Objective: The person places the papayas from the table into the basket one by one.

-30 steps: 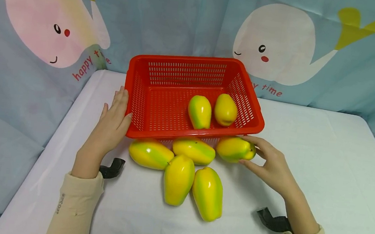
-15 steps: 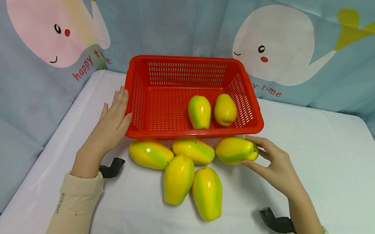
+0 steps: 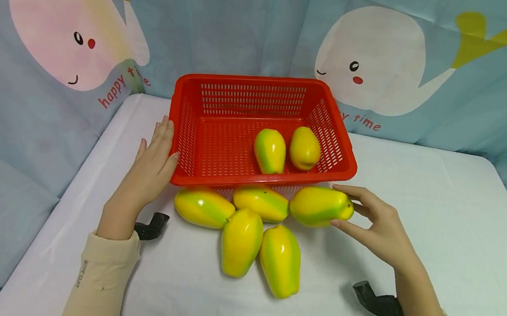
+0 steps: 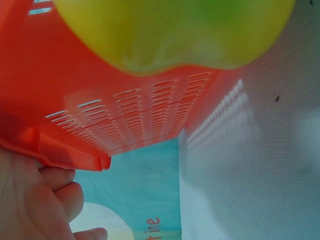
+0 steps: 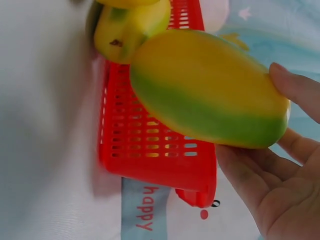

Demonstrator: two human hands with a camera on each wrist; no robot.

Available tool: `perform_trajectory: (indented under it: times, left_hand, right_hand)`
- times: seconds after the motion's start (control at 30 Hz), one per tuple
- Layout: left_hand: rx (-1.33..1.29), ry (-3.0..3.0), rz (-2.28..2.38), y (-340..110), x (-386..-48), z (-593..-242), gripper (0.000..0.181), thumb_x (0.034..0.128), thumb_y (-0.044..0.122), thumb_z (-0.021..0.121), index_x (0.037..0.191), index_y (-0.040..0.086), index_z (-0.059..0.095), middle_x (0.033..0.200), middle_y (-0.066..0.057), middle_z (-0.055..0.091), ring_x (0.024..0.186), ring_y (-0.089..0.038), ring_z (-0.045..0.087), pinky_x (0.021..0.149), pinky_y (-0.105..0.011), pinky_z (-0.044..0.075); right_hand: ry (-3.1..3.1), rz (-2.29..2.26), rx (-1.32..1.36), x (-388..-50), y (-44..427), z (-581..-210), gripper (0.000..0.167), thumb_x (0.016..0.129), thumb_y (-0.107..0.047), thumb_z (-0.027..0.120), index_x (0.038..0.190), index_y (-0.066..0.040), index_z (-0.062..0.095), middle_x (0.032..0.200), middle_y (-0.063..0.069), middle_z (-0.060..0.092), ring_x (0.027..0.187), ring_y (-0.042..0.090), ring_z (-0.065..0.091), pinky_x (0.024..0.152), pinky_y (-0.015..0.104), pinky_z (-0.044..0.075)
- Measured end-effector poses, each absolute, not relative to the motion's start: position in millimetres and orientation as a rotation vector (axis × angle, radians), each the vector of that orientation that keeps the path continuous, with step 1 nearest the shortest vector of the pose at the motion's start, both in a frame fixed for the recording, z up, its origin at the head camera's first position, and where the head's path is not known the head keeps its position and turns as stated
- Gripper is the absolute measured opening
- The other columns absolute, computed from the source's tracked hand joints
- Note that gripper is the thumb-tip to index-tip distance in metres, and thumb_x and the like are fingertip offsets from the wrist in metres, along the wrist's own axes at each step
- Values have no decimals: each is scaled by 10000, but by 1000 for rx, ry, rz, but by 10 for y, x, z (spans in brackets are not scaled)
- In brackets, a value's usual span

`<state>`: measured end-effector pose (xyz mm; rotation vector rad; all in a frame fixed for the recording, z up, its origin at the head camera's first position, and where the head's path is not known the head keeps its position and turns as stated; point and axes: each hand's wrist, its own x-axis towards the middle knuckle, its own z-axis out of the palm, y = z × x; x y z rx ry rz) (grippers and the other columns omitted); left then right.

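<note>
In the head view my right hand (image 3: 375, 221) pinches one end of a yellow-green papaya (image 3: 318, 207) between thumb and fingers. The right wrist view shows this papaya (image 5: 210, 90) held off the table, beside the front wall of the red basket (image 5: 165, 167). My left hand (image 3: 149, 167) lies with straight fingers along the left side of the red basket (image 3: 213, 180); its fingertips (image 4: 70, 197) touch the rim from outside in the left wrist view. Two papayas lie inside the basket, a green-sided one (image 3: 270, 152) and a yellower one (image 3: 305, 149).
In front of the basket lie several more papayas: a left one (image 3: 204, 207), one against the front wall (image 3: 261, 204), and two nearer ones, left (image 3: 241, 242) and right (image 3: 280, 261). A white-covered table (image 3: 425, 214) extends on both sides. A whale-print curtain (image 3: 250, 22) hangs behind.
My right hand has drawn the papaya slightly rightward and toward me, and it looks a little larger, raised from the table. The left hand and basket stay put.
</note>
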<state>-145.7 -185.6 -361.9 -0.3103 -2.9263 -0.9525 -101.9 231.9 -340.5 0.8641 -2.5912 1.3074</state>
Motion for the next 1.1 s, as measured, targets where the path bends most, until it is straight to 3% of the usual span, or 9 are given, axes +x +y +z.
perform_trajectory:
  times: [0.2,0.43,0.73,1.1]
  left_hand:
    - [-311,-2912,-961,-1859,-1449,-3631,631,998,264,313,1513,59,11,1580,-45,-32,1440,-230,-45,1111,-549,-51]
    - [-301,-2915,-951,-1847,-1469,-3626,634,996,262,317,1515,70,9,1579,-32,-35,1440,-223,-46,1114,-541,-48]
    - [-288,-2922,-964,-1834,-1472,-3629,624,996,268,295,1514,60,16,1578,-36,-34,1439,-213,-46,1114,-551,-31]
    - [-269,-2921,-960,-1837,-1469,-3635,630,992,267,308,1516,69,19,1579,-37,-26,1439,-208,-45,1118,-536,-38]
  right_hand:
    - [-2551,1382,906,-990,2315,-3355,672,650,157,768,1265,-11,555,1224,64,597,1067,92,564,899,192,463]
    - [-2432,1506,985,-987,2328,-3335,667,616,219,745,1238,95,538,1227,133,589,1088,156,556,898,205,467]
    - [-2215,1710,1060,-975,2332,-3320,560,768,-58,760,1187,202,496,1239,168,577,1088,209,548,889,208,472]
    - [-2081,1787,1135,-1016,2237,-3226,573,780,-54,752,1178,240,463,1240,227,563,1075,242,553,900,235,473]
